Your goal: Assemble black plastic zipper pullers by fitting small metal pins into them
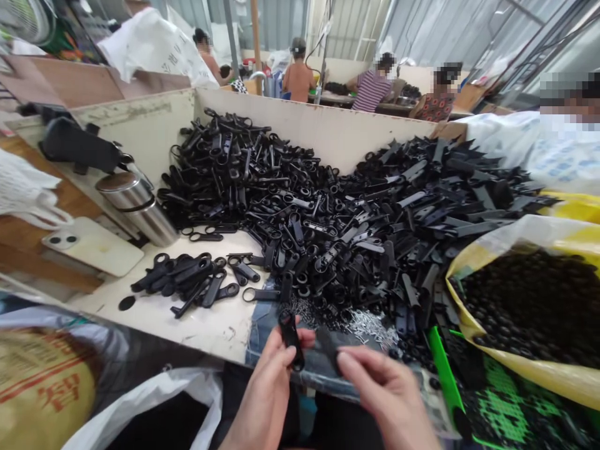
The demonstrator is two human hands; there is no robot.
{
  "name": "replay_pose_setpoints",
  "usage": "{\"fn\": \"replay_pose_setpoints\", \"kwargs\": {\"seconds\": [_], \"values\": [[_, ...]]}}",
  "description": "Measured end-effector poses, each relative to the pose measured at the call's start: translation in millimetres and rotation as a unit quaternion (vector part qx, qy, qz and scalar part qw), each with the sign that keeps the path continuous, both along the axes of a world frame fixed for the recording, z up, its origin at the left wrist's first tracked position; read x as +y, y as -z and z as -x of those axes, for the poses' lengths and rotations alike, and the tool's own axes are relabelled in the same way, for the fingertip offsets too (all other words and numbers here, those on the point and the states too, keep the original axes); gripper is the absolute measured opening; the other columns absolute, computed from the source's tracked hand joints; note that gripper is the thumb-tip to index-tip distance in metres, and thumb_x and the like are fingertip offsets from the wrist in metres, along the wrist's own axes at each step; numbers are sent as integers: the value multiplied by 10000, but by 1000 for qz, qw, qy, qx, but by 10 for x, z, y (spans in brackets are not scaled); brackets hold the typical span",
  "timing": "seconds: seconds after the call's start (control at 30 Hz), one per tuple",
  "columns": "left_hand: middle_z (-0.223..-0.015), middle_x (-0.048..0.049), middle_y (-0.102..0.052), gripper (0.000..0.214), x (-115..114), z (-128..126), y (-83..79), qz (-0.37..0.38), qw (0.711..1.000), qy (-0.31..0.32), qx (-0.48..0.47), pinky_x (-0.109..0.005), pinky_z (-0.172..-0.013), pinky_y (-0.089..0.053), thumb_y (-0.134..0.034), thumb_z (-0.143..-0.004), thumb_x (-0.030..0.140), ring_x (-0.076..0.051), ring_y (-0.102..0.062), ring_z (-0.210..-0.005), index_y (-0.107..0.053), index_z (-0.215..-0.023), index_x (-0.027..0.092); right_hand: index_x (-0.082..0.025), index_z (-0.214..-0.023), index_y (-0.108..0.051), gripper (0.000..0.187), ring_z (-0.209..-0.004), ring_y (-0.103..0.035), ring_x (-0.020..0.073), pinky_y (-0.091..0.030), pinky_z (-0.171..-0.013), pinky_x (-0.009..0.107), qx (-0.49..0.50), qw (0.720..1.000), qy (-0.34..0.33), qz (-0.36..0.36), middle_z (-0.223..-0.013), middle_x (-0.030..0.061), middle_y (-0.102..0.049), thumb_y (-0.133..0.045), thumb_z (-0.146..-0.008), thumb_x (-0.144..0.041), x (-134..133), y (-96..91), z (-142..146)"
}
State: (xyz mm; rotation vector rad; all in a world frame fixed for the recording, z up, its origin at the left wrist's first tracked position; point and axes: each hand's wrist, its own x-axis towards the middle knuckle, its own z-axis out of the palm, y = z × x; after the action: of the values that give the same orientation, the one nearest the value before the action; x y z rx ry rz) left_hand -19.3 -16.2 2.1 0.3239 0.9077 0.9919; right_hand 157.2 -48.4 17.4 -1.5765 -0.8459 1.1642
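My left hand (269, 387) is closed on a black plastic piece with a ring end (290, 337), held upright near the table's front edge. Just to its right, my right hand (384, 390) pinches another flat black plastic piece (328, 350). Both hands hover over a denim cloth (262, 325) at the table's edge. Behind them lies a big heap of black plastic parts (337, 212) and a patch of small metal pins (370, 325). A small group of ring-ended black pieces (192, 281) lies to the left on the white table (210, 325).
A steel flask (140, 203) and a white phone (91, 244) sit at the left. A yellow bag of small black bits (534, 300) and a green crate (497, 400) stand at the right. A printed sack (42, 381) is lower left. Several people work at tables behind.
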Motion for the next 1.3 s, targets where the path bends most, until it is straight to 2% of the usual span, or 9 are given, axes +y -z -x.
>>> {"fn": "replay_pose_setpoints", "kwargs": {"seconds": [0.07, 0.17, 0.5, 0.7, 0.83, 0.97, 1.07, 1.2, 1.3], "values": [[-1214, -55, -757, 437, -7, -8, -32, 2, 1000, -1, -28, -386, -1113, -378, -767, -801, 387, -293, -531, -1321, -723, -1213, 248, -230, -796, -854, 358, -716, -691, 255, -564, -680, 333, 60, 998, -5, 12, -737, 56, -780, -870, -714, -578, -4, 96, 316], [-1173, -62, -760, 418, -31, -17, -43, -6, 1000, -7, -22, -392, -1098, -395, -781, -809, 428, -297, -545, -1291, -739, -1182, 244, -211, -792, -852, 394, -668, -675, 233, -560, -674, 328, 100, 995, -3, 16, -700, 54, -772, -884, -694, -591, 39, 181, 500], [-1190, -75, -746, 493, -83, -100, -32, -3, 1000, -20, 5, -392, -1070, -437, -808, -813, 489, -285, -586, -1252, -711, -1233, 250, -191, -800, -850, 404, -659, -686, 229, -562, -659, 311, 94, 995, 13, 9, -698, 61, -780, -892, -694, -579, -6, 227, 489], [-1190, -81, -751, 509, -125, -139, 17, -6, 999, -18, 30, -421, -1091, -437, -788, -818, 527, -309, -576, -1279, -709, -1238, 251, -180, -847, -851, 386, -681, -690, 229, -555, -673, 309, 89, 996, -10, -4, -739, 69, -791, -847, -768, -557, -18, 362, 470], [-1224, -97, -748, 518, -127, -154, 68, -47, 991, -2, 129, -396, -1060, -484, -752, -837, 563, -308, -632, -1227, -710, -1239, 240, -179, -867, -808, 375, -687, -677, 216, -541, -656, 291, 58, 998, -6, -25, -784, 72, -785, -799, -825, -552, -38, 470, 529], [-1134, -101, -774, 478, -82, -97, 98, -113, 959, 38, 258, -354, -954, -539, -716, -861, 566, -299, -699, -1063, -738, -1190, 220, -218, -1063, -643, 401, -588, -582, 156, -461, -562, 236, 42, 999, 11, -28, -660, -22, -674, -781, -856, -532, -33, 488, 554], [-1014, -93, -782, 450, -47, -8, 105, -123, 946, 61, 293, -307, -870, -545, -694, -883, 550, -267, -701, -954, -746, -1171, 207, -212, -1049, -607, 398, -536, -513, 123, -391, -526, 212, 26, 997, -67, -14, -591, -68, -583, -766, -871, -530, 29, 417, 471], [-741, -29, -686, 487, -20, 139, 44, -116, 943, 157, 271, -238, -544, -464, -581, -949, 586, -151, -571, -576, -717, -1189, 185, -174, -1072, -679, 421, -588, -534, 132, -405, -565, 232, 46, 987, -155, -7, -647, -38, -603, -712, -895, -555, 183, 277, 328], [-712, -26, -671, 475, -80, 230, -58, -124, 927, 205, 289, -237, -476, -414, -601, -942, 559, -133, -512, -498, -723, -1235, 205, -163, -1104, -706, 441, -568, -531, 123, -405, -558, 237, 74, 975, -208, 6, -672, -39, -603, -784, -842, -509, 284, 195, 307]]}}
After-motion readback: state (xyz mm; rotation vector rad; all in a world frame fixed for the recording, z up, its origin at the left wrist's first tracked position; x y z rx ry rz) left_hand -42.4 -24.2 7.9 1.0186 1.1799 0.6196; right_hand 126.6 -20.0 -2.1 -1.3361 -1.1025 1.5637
